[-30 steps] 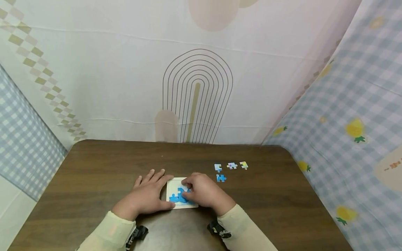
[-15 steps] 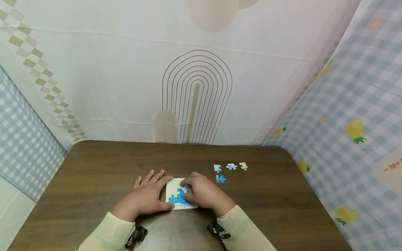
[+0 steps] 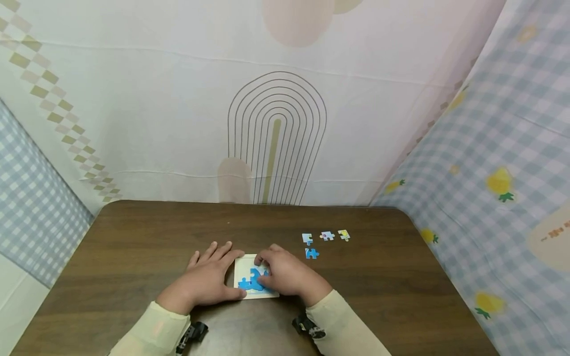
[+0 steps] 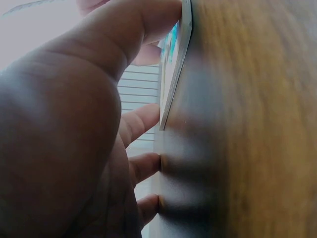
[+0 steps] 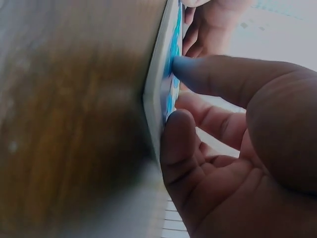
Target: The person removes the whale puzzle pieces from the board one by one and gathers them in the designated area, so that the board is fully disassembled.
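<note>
A small square puzzle board with a pale frame lies on the table, blue jigsaw pieces set in its lower part. My left hand is spread along its left side, thumb on the near-left corner and index finger at the far-left corner; the other fingertips rest on the table. My right hand covers the board's right part. Its curled thumb and index finger pinch at a puzzle piece on the board, mostly hidden by the fingers. In the right wrist view, the thumb tip touches the blue surface.
Several loose jigsaw pieces lie right of the board: a blue one, a light blue one, a pale one and a yellowish one. The brown table ends at a patterned cloth behind; checked cloth hangs at right.
Both hands keep nearly the same place on the board. The right index finger shifts very slightly over it; the whole head view drifts a little.
</note>
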Tool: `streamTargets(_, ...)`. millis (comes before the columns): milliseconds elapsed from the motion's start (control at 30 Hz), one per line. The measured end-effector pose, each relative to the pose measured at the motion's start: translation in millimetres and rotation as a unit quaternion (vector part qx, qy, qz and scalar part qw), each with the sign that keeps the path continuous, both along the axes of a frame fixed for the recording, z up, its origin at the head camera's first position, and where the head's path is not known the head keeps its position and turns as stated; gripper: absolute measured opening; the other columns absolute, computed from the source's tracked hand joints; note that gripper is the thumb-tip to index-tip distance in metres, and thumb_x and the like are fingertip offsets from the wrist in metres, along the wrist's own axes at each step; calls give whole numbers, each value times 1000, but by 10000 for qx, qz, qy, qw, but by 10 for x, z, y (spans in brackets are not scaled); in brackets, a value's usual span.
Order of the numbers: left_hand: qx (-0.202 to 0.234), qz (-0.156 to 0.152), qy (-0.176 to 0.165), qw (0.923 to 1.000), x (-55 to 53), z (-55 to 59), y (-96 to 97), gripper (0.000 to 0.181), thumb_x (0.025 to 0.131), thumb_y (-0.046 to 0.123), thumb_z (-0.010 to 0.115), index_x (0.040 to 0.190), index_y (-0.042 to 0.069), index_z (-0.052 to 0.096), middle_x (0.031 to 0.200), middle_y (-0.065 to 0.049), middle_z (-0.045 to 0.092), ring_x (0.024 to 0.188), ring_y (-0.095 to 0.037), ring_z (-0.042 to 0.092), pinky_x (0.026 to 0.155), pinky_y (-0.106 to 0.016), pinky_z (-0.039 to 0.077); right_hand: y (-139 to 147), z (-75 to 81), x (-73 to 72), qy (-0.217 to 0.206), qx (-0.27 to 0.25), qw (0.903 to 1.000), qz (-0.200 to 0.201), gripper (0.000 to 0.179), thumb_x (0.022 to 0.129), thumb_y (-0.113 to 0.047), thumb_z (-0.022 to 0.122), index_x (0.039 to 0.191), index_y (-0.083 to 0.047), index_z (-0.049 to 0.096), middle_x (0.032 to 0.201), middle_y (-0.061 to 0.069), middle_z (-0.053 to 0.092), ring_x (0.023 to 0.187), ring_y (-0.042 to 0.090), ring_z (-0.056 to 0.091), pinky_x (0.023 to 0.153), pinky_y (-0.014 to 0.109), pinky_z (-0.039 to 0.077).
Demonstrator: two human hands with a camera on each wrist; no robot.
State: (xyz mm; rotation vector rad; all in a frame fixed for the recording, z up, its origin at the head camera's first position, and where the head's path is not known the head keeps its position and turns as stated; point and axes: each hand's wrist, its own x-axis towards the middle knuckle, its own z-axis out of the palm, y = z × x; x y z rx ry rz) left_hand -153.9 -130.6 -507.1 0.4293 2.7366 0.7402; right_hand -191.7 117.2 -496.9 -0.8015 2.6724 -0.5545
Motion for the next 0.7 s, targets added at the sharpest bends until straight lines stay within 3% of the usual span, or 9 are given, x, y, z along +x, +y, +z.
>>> streamTargets(700, -13, -9, -7, 10000, -8, 0, -2, 100, 86, 72, 87, 170, 33, 49, 185, -15, 32, 172, -55, 19, 128, -89, 12, -19, 25, 23, -98, -394, 9992, 17, 31, 100, -17, 86, 121, -20, 63, 99, -4, 62, 82, 10, 55, 74, 28, 50)
